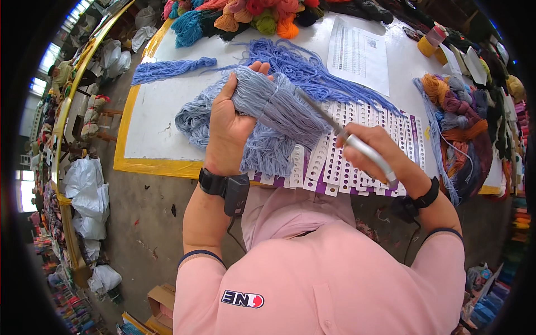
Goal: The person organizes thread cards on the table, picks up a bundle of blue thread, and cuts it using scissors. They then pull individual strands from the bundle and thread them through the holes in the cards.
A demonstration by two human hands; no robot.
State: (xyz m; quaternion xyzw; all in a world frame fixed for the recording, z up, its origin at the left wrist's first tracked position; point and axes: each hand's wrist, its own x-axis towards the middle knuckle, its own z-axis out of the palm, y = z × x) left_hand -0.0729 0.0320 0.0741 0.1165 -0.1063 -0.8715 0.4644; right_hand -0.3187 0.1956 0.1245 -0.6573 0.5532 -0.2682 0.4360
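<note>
My left hand (234,120) is wrapped round a thick bundle of grey-blue yarn (279,106), its thumb on the near side and fingertips curling over the far side. More of the same yarn lies loose beneath it on the table. In my right hand (371,148) is a pair of scissors (368,153) with a silver handle. Their long dark blade points up and left, lying against or just over the bundle's right part; whether it touches, I cannot tell. Under the yarn's right end, white cards with rows of punched holes (349,159) fan along the table's near edge.
Bright blue yarn (312,70) spreads behind the bundle, with a shorter hank (170,70) to its left. A printed sheet (359,56) lies at the back right. Colourful skeins (245,17) line the far edge; mixed hanks (460,111) hang at right. Yellow tape edges the table (159,134).
</note>
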